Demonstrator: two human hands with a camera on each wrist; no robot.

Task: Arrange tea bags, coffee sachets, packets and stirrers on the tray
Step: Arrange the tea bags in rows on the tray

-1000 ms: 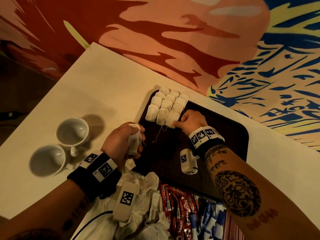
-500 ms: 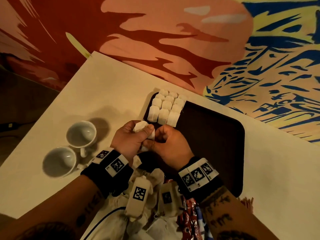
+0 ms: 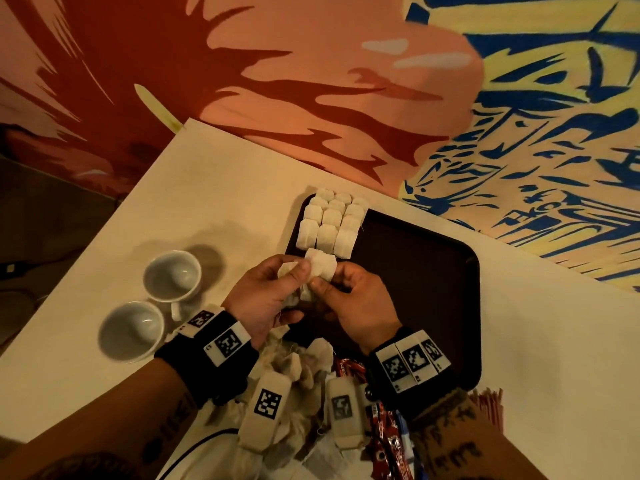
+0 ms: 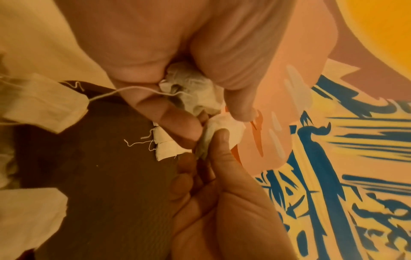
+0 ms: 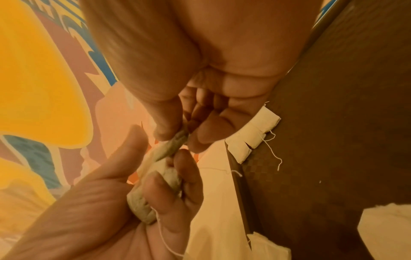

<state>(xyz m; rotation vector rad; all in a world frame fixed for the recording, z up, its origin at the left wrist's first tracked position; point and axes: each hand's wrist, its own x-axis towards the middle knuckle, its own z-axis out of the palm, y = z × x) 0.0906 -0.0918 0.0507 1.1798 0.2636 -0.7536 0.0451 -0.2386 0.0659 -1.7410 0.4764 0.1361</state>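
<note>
A dark brown tray [image 3: 415, 289] lies on the cream table. Rows of white tea bags [image 3: 329, 220] fill its far left corner and also show as arranged tea bags [image 5: 251, 135]. My hands meet just in front of the rows. My left hand [image 3: 298, 275] grips a crumpled bunch of tea bags [image 4: 191, 88] with a loose string. My right hand [image 3: 322, 284] pinches one tea bag [image 3: 322, 266] between thumb and fingers, while my left thumb still touches it. The same tea bag [image 5: 175, 142] appears edge-on in the right wrist view.
Two white cups [image 3: 172, 277] [image 3: 131, 330] stand left of the tray. A heap of loose tea bags [image 3: 294, 368] lies at the tray's near edge, with red sachets [image 3: 384, 420] and red stirrers [image 3: 485, 400] to its right. A painted wall runs behind the table.
My right hand left the rows on the tray, came back to my left hand and took hold of a tea bag there. Both hands have shifted slightly toward the rows.
</note>
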